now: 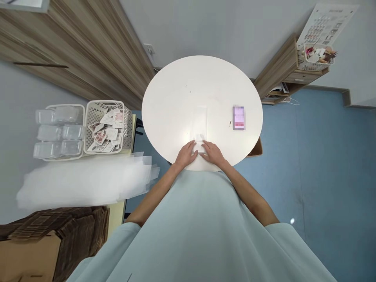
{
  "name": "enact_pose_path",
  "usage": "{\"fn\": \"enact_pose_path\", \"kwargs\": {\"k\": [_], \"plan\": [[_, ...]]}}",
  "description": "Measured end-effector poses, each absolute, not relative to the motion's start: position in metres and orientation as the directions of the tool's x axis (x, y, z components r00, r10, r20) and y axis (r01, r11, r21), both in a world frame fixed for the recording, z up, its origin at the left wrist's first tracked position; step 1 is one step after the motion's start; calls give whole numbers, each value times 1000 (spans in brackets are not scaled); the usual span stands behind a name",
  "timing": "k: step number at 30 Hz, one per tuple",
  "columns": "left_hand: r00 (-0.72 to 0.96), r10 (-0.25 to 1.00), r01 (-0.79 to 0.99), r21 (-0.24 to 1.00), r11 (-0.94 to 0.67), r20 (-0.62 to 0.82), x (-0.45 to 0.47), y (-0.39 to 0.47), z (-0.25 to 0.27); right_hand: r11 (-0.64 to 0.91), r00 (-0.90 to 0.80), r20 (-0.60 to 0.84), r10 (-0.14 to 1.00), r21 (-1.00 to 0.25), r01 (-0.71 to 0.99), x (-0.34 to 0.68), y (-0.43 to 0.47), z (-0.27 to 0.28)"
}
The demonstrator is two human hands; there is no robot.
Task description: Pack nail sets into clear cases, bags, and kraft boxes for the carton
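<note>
A thin, translucent white foam sheet [199, 121] lies lengthwise on the white round table [202, 78], running away from me. Its near end is folded into a small white bundle [199, 148] close to the table's front edge. My left hand [186, 154] grips the left side of this bundle, thumb and fingers bent around it. On the right side my right hand [213, 153] holds it the same way, fingertips at the far edge and thumb at the near one. Whatever may lie inside the bundle is hidden.
A phone-like object with a blurred screen [239, 118] lies at the table's right. To the left stand a basket of clear plastic boxes [49, 133], a basket of printed cards [105, 131], a stack of white sheets [85, 182] and folded cardboard [79, 231].
</note>
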State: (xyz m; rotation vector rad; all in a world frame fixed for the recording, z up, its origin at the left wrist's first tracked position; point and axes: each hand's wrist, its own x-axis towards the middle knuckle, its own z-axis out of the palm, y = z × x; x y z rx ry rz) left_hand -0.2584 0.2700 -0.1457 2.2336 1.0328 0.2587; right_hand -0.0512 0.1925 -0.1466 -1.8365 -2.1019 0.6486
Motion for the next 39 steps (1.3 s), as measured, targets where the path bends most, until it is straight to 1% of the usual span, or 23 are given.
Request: {"fn": "enact_pose_path", "kwargs": {"k": [3,6,10,14,17,20,24,26,27,29,30,32,33,35,39], "plan": [[682,722,608,639,-471,-116,-267,255,-141,100,-164,-70,984,-546,832,-49,175,-146],[684,707,620,656,-431,-182,-275,247,-137,63,-131,-68,989,-610,790,-47,165,-145],[641,729,638,695,-331,-241,-275,255,-133,-37,-32,-90,995,-670,741,-48,169,-145],[563,773,666,714,-216,-292,-264,272,-130,-160,72,-154,985,-699,697,-50,186,-144],[491,799,737,655,-168,-347,-255,283,-132,-254,143,-215,966,-687,680,-50,198,-146],[427,822,797,586,-145,-377,-248,291,-136,-310,202,-236,950,-684,660,-49,206,-151],[332,829,827,562,-26,-449,-242,294,-141,-396,296,-267,917,-689,606,-49,214,-157],[282,861,823,568,10,-423,-240,293,-141,-428,337,-270,902,-667,610,-50,217,-156],[269,886,821,571,-5,-378,-239,294,-142,-417,343,-247,906,-652,633,-51,218,-155],[307,920,811,573,-118,-245,-237,295,-142,-332,299,-160,941,-612,717,-51,223,-152],[366,913,795,571,-206,-180,-235,297,-143,-268,248,-117,962,-588,763,-50,225,-150],[513,852,729,575,-371,-101,-232,302,-145,-148,124,-80,989,-542,827,-50,230,-147],[579,811,690,584,-429,-88,-229,305,-146,-103,67,-86,994,-526,844,-49,232,-146],[661,743,638,601,-481,-108,-225,310,-149,-50,-9,-114,993,-507,861,-48,234,-146],[726,666,610,608,-508,-171,-224,313,-153,-1,-68,-123,990,-493,870,-45,228,-148]]}}
